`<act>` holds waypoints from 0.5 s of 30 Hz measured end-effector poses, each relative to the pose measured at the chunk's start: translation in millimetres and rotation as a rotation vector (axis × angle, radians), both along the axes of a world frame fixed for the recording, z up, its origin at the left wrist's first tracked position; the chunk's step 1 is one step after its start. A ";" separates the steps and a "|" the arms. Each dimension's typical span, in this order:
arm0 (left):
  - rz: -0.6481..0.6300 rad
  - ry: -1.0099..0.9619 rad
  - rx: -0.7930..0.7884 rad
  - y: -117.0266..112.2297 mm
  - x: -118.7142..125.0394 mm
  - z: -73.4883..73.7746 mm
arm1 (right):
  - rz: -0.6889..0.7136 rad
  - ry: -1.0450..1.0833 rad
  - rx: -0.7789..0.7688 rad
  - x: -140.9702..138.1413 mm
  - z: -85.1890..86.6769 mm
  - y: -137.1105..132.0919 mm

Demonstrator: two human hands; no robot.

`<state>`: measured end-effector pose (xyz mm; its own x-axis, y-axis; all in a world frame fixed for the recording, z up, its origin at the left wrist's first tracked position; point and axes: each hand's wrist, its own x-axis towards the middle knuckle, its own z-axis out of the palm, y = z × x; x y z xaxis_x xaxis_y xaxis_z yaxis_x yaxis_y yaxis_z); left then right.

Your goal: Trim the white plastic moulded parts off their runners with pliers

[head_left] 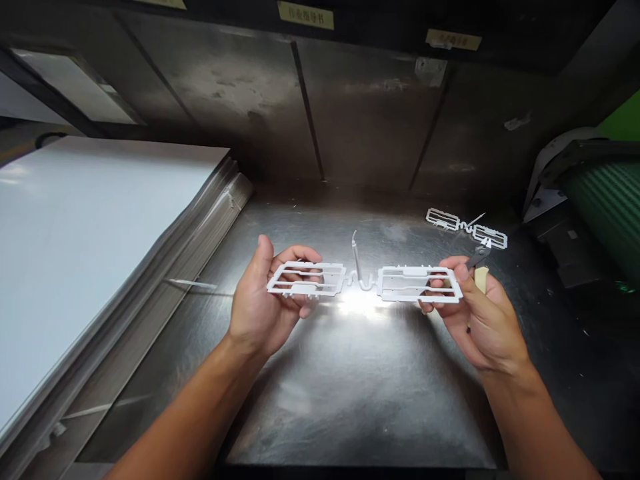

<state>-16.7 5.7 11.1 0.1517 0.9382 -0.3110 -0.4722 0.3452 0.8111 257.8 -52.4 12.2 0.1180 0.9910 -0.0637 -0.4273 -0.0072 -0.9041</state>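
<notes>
One white twin-frame piece [367, 287], held crosswise, long axis running from hand to hand, its thin sprue standing up midway. Left hand [255, 307]: loosely spread, thumb raised clear, fingers behind the near frame; whether they bear on it cannot be told. Right hand [487, 313]: thumb closed over the outer frame's corner—firm hold—with a pair of cutters [479, 256] also kept in the palm, tips pointing away. One second twin-frame piece [466, 227]: on the metal worktop [350, 387], just beyond the right hand, the nearer of the two, its axis slightly aslant.
</notes>
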 end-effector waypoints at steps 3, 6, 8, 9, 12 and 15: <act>0.028 -0.014 -0.033 -0.8 1.2 3.8 | 0.009 -0.001 -0.004 0.4 -1.5 -0.1; 0.055 -0.077 -0.060 -0.9 0.8 7.4 | -0.024 -0.054 0.007 1.0 -4.3 -0.4; 0.067 -0.127 -0.065 -0.1 -0.4 8.3 | -0.063 -0.119 0.031 1.5 -6.2 -1.0; 0.077 -0.145 -0.062 0.5 -1.0 8.2 | -0.082 -0.158 0.044 1.7 -6.9 -1.2; 0.115 -0.174 -0.035 1.8 -2.3 6.2 | -0.124 -0.265 0.063 1.9 -7.4 -1.8; 0.159 -0.175 0.007 1.4 -2.5 3.3 | -0.138 -0.290 0.080 1.2 -5.9 -2.2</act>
<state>-19.2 7.1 14.4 0.0531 0.9567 -0.2863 -0.6535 0.2501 0.7144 259.1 -54.6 6.4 0.2532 0.9649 0.0691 -0.1443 0.1083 -0.9836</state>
